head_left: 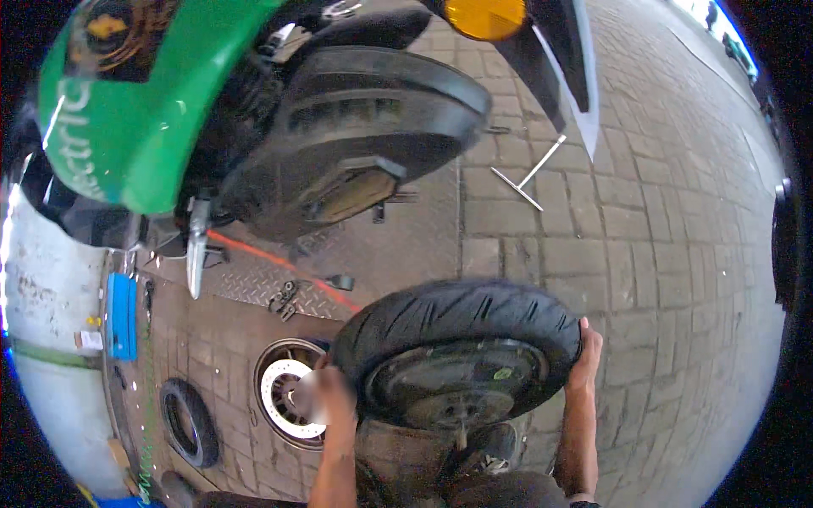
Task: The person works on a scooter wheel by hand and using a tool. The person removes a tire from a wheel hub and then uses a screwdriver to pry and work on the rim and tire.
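Observation:
A scooter wheel (457,406) with a black treaded tyre (453,309) is tilted in front of me, its dark hub facing me. My right hand (586,356) is closed on the tyre's right side, fingers along its outer edge. At the left side, my left hand (330,396) grips the same tyre; part of this hand is blurred and its fingertips are hard to see. Just beyond my left wrist a wheel rim with a white brake disc (278,391) lies on the ground. My shoe (495,449) is beneath the held wheel.
A green scooter (174,148) with a black fender (373,118) looms ahead and to the left. A metal T-handle wrench (529,179) rests on the paving at far right. A loose tyre (188,423), a blue box (123,315) and a diamond-plate ramp (254,284) are left.

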`<state>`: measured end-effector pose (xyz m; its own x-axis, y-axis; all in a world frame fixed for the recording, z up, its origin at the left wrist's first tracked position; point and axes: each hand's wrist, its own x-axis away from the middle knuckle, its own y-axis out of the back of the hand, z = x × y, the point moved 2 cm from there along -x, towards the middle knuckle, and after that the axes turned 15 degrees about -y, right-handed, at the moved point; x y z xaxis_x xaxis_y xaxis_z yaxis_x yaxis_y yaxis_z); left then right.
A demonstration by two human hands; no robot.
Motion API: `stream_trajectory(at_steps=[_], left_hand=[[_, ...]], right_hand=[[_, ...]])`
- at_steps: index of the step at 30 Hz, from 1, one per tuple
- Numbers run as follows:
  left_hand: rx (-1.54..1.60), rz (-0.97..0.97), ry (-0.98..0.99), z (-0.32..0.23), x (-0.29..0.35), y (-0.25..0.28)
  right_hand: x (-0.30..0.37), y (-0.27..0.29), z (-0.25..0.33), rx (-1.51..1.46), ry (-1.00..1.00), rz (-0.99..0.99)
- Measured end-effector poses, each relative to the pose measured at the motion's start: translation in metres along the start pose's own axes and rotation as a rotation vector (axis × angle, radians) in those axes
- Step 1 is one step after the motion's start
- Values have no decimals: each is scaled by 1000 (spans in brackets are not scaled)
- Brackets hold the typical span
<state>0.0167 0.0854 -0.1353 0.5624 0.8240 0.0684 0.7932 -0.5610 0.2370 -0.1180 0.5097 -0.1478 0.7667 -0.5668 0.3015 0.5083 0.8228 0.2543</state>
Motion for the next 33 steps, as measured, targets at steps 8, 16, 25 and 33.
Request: stream_trajectory(at_steps=[8, 16, 25, 33], left_hand=[[710, 207, -162, -9, 2, 41], [505, 435, -456, -72, -54, 59], [-509, 454, -1011, -188, -69, 34], [-372, 391, -942, -182, -104, -1]], right_hand=[[46, 25, 99, -64, 445, 533], [89, -62, 166, -25, 667, 594], [97, -144, 202, 136, 792, 522], [67, -180, 191, 198, 860, 473]])
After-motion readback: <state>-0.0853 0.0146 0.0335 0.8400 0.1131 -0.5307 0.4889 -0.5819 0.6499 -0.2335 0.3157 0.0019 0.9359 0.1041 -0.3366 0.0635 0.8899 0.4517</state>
